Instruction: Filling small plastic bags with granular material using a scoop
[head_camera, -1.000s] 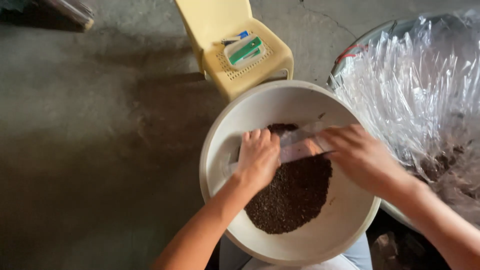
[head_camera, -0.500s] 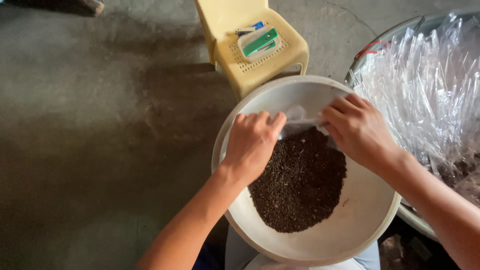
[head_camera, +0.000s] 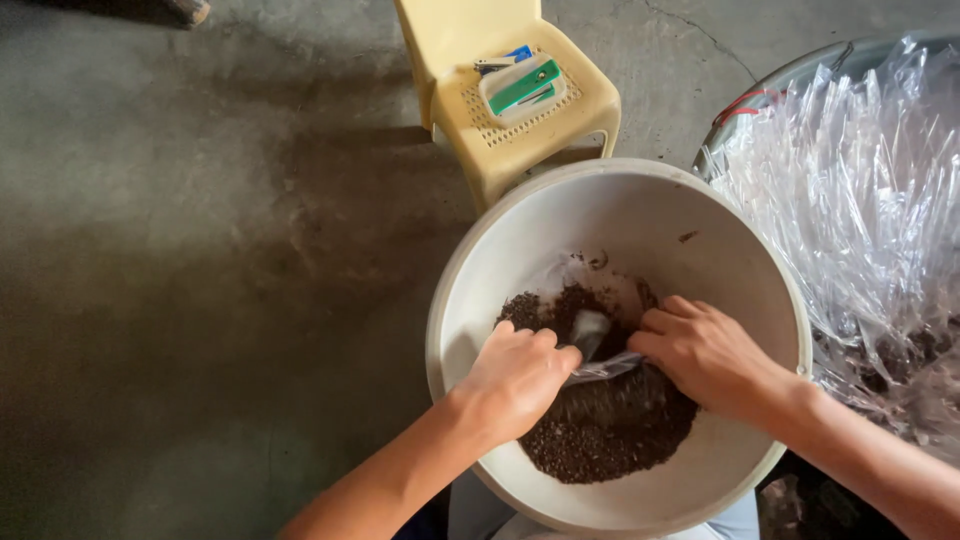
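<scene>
A large white basin (head_camera: 520, 230) sits below me with a heap of dark brown granular soil (head_camera: 600, 440) in its bottom. My left hand (head_camera: 515, 380) and my right hand (head_camera: 705, 355) are both down in the soil, each gripping one side of a small clear plastic bag (head_camera: 598, 352). The bag lies between my hands with its mouth held apart and soil partly inside and around it. Most of the bag is hidden by my fingers and the soil.
A small yellow plastic chair (head_camera: 520, 100) stands beyond the basin, holding a green and white stapler-like tool (head_camera: 520, 88). To the right, a metal tub (head_camera: 790, 75) is filled with several clear plastic bags (head_camera: 860, 200). Grey concrete floor (head_camera: 200, 250) spreads to the left.
My hands moved from the basin's upper part down into the soil, taking the clear bag with them. The view shifted, so the basin now sits lower and further right.
</scene>
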